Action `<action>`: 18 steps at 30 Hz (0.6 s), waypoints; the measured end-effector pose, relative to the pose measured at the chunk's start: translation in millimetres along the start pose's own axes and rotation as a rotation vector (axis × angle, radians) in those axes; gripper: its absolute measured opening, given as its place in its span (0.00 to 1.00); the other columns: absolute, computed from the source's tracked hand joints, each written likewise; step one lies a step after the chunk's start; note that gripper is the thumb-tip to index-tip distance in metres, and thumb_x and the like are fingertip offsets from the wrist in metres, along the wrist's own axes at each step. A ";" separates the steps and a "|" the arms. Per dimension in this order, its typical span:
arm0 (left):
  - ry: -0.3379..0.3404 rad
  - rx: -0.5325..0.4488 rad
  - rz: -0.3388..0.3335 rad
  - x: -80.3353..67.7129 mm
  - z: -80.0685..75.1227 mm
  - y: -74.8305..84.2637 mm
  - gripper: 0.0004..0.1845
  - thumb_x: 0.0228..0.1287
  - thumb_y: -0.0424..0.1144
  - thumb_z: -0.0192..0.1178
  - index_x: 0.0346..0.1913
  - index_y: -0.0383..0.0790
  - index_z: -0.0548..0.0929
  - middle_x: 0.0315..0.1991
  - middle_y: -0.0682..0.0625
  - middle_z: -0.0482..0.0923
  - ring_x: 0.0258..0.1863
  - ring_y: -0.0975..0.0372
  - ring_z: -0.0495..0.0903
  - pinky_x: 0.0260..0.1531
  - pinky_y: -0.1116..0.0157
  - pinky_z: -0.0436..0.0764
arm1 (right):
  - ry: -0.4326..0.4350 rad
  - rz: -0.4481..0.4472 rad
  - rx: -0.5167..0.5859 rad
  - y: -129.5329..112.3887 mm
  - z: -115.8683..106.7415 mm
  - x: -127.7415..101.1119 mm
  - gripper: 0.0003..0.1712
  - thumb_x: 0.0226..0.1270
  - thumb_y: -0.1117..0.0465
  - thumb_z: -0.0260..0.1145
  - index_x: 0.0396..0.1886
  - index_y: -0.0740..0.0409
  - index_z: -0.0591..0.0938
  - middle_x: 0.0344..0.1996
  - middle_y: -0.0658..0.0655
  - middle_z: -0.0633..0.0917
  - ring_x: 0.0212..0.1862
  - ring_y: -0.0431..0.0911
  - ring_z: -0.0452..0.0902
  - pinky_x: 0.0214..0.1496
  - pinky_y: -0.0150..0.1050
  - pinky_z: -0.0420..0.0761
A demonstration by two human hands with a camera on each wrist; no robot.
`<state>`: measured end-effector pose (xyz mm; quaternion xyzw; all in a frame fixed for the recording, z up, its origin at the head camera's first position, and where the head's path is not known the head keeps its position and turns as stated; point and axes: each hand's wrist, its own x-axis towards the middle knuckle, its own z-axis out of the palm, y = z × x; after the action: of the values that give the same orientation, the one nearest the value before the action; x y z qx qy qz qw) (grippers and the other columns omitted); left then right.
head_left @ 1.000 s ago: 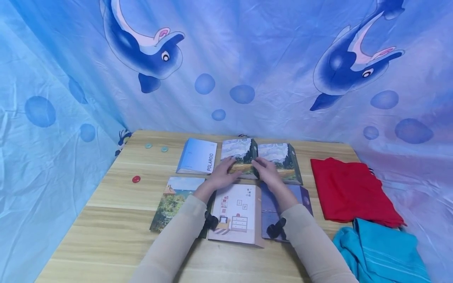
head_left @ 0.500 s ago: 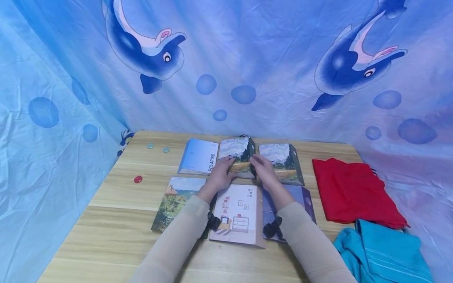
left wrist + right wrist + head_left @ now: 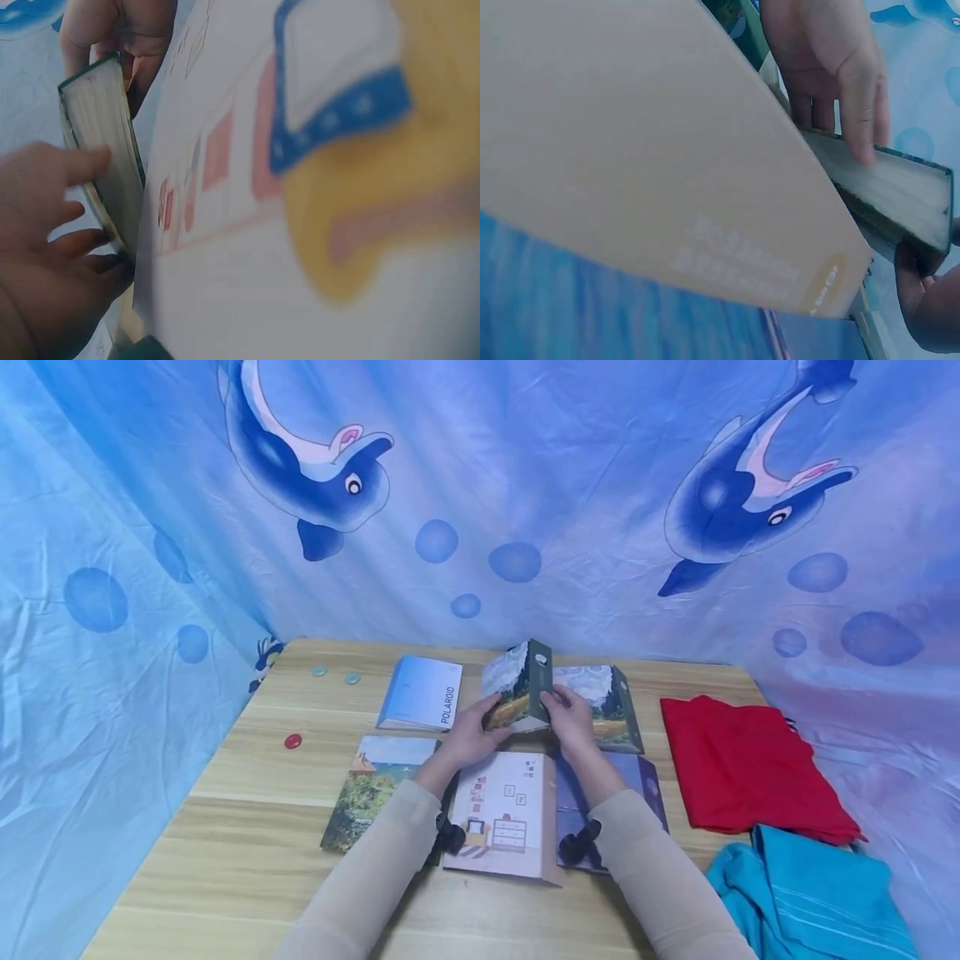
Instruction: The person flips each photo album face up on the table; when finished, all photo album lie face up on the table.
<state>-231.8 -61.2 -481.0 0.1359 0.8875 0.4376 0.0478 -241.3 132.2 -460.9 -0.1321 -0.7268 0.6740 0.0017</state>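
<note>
Above the table [image 3: 225,777], both hands tilt a book [image 3: 517,689]

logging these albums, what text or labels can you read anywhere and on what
"POLAROID": on the spine of the light blue album.
White print on the landscape album: too small to read.
Pale print on the tan cover in the right wrist view: too blurred to read.

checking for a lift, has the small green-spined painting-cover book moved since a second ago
Yes: the small green-spined painting-cover book has tipped up off the wooden table, rising beside the flat twin book.
</note>
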 end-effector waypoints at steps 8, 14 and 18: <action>-0.011 -0.278 -0.015 2.2 5.3 18.1 0.40 0.72 0.67 0.50 0.78 0.48 0.64 0.73 0.42 0.67 0.69 0.47 0.71 0.69 0.52 0.71 | 0.064 -0.064 0.068 -11.8 -1.3 -5.8 0.23 0.73 0.59 0.62 0.65 0.61 0.79 0.55 0.62 0.82 0.50 0.50 0.80 0.51 0.36 0.82; -0.018 -0.469 -0.073 4.1 5.5 30.3 0.37 0.72 0.62 0.54 0.77 0.47 0.65 0.74 0.46 0.67 0.70 0.50 0.70 0.66 0.53 0.74 | 0.046 -0.095 0.096 -20.2 0.0 -11.9 0.22 0.71 0.58 0.66 0.62 0.59 0.81 0.50 0.60 0.83 0.40 0.41 0.80 0.35 0.29 0.81; -0.016 -0.569 -0.098 5.3 2.8 28.2 0.33 0.74 0.55 0.52 0.76 0.46 0.65 0.72 0.45 0.68 0.68 0.50 0.73 0.64 0.53 0.76 | -0.010 -0.077 0.090 -20.3 3.2 -12.8 0.25 0.72 0.52 0.67 0.63 0.59 0.80 0.52 0.59 0.82 0.42 0.42 0.81 0.37 0.33 0.84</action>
<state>-230.7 -41.3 -460.3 0.0773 0.7342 0.6652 0.1120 -233.4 125.5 -439.0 -0.1004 -0.7005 0.7059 0.0302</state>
